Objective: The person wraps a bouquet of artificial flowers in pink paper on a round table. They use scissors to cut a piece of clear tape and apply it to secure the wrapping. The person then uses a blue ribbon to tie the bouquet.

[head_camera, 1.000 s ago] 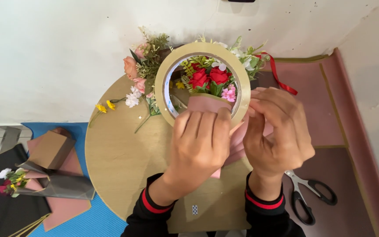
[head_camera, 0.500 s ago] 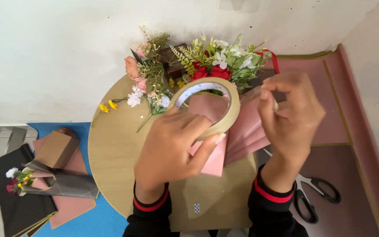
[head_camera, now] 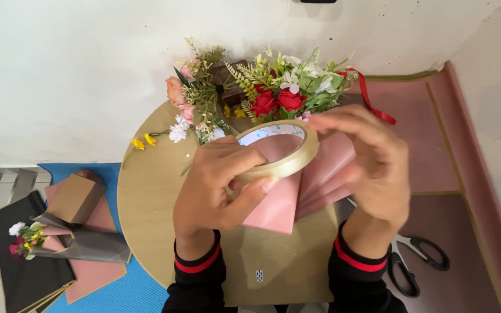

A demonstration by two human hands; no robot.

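My left hand (head_camera: 218,185) grips a roll of clear tape (head_camera: 285,157) by its rim, holding it tilted above a round wooden table (head_camera: 146,203). My right hand (head_camera: 372,168) is raised beside the roll, fingers curled near its right edge; whether it pinches the tape end I cannot tell. Under the hands lies a bouquet wrapped in folded pink paper (head_camera: 285,203), with red roses (head_camera: 276,101), white blossoms and green fern at its top.
Pink and yellow loose flowers (head_camera: 178,113) lie on the table's far left. Black-handled scissors (head_camera: 416,261) rest on the floor at right. Left on a blue mat (head_camera: 123,293) are paper sheets, a small wrapped bouquet (head_camera: 59,240) and a brown box (head_camera: 73,197).
The tape roll has come down from in front of the flowers and tilted flatter. My right hand has drawn away from the roll to its right side.
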